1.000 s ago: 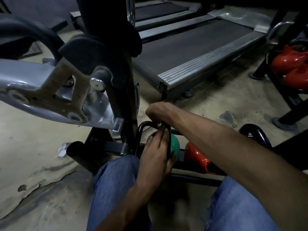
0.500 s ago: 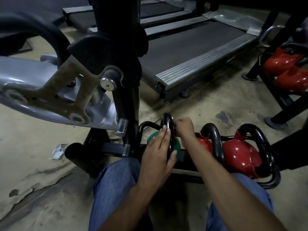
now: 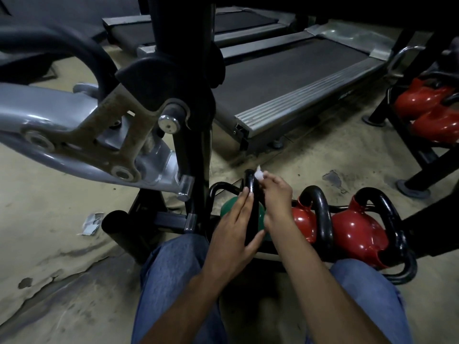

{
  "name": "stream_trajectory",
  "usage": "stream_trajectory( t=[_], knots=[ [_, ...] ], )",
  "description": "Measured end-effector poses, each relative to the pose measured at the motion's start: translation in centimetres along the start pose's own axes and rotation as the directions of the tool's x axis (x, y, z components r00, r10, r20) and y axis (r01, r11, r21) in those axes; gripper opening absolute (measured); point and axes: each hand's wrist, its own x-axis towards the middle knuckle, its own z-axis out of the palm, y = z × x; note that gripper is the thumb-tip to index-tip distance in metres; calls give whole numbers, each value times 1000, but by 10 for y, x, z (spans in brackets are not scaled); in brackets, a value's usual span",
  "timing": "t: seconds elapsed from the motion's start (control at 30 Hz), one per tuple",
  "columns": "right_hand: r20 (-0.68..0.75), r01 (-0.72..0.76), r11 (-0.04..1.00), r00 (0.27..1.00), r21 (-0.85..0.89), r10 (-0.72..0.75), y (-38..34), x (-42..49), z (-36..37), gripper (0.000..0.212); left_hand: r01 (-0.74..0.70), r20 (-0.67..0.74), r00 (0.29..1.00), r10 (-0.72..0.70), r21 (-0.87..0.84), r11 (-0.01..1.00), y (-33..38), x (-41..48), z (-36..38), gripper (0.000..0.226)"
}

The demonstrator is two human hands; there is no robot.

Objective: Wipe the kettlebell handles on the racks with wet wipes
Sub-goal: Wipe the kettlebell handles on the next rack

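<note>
A green kettlebell [image 3: 229, 207] with a black handle [image 3: 250, 181] stands at the left end of a low black rack [image 3: 407, 274] between my knees. My left hand [image 3: 236, 229] lies against the left side of that handle with straight fingers. My right hand [image 3: 277, 198] pinches a small white wet wipe [image 3: 258, 174] against the top right of the handle. Two red kettlebells [image 3: 304, 223] [image 3: 357, 232] with black handles sit to the right on the same rack.
A grey machine arm [image 3: 62, 135] and a black upright post [image 3: 198, 120] stand close at the left. Treadmills [image 3: 285, 78] lie ahead. Another black rack [image 3: 419, 155] with red kettlebells [image 3: 427, 108] stands at the right. A paper scrap [image 3: 92, 223] lies on the floor.
My right hand has slid from over the far side of the green kettlebell's handle to its top right, and the white wipe now shows. My left hand stays on the handle.
</note>
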Motion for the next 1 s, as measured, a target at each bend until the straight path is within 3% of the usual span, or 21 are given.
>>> stream_trajectory(
  t=[0.07, 0.1, 0.17, 0.2, 0.27, 0.33, 0.4, 0.43, 0.47, 0.53, 0.57, 0.6, 0.63, 0.67, 0.7, 0.73, 0.8, 0.87, 1.0],
  knots=[
    [115, 229, 921, 973, -314, -202, -16, 7, 7, 16, 6, 20, 1000, -6, -16, 1000, 0, -2, -1, 86],
    [225, 332, 819, 941, -469, -252, -23, 18, 12, 19, 4, 20, 1000, -4, -20, 1000, 1, -3, -1, 87],
    [481, 532, 464, 845, -708, -235, -44, 36, 23, 22, 2, 18, 1000, -1, -27, 1000, 1, -6, -2, 89],
    [583, 603, 263, 797, -753, -157, -53, 42, 29, 24, 2, 19, 1000, -2, -31, 1000, 1, -8, -2, 89],
    [721, 724, -83, 690, -685, 64, -71, 41, 43, 27, 2, 26, 1000, -1, -37, 999, 0, -9, -3, 88],
    [767, 796, -360, 587, -487, 261, -84, 29, 55, 27, -1, 28, 1000, 3, -44, 999, 0, -9, -3, 87],
    [778, 800, -547, 501, -248, 380, -91, 13, 58, 30, 8, 27, 1000, -6, -50, 999, -1, -9, -2, 86],
    [798, 789, -576, 481, -214, 362, -92, 8, 53, 30, 19, 28, 999, -17, -57, 998, -1, -9, -2, 86],
    [823, 794, -539, 489, -283, 289, -93, 5, 44, 29, 28, 23, 999, -26, -65, 998, -1, -10, -2, 86],
    [851, 808, -300, 524, -507, -26, -81, 2, 15, 24, 28, -4, 1000, -28, -79, 997, -1, -9, -2, 82],
    [794, 794, -113, 565, -597, -222, -69, -3, -4, 22, 22, -18, 1000, -24, -83, 996, -2, -8, -1, 80],
    [660, 741, 143, 656, -656, -366, -51, -11, -19, 22, 20, -27, 999, -23, -87, 996, -2, -8, -1, 79],
    [487, 642, 433, 764, -632, -423, -32, -19, -29, 22, 23, -31, 999, -26, -88, 996, -1, -7, -1, 79],
    [327, 493, 695, 869, -523, -371, -14, -25, -35, 21, 26, -33, 999, -29, -91, 995, -1, -7, -1, 78],
    [210, 309, 877, 947, -368, -245, 1, -26, -34, 20, 28, -33, 999, -31, -95, 995, -1, -7, -2, 78],
    [140, 124, 968, 986, -216, -95, 10, -24, -31, 20, 27, -30, 999, -30, -96, 995, -1, -7, -2, 79],
    [117, -170, 985, 979, 32, 165, 12, -9, -16, 22, 27, -14, 999, -29, -88, 996, -1, -9, -3, 80],
    [187, -347, 914, 932, 210, 310, 5, 7, 1, 32, 31, -13, 999, -32, -67, 997, -1, -9, -3, 80],
    [216, -382, 883, 919, 273, 331, -1, 0, 8, 35, 54, -14, 998, -55, -86, 995, 2, -10, -3, 80]
  ],
)
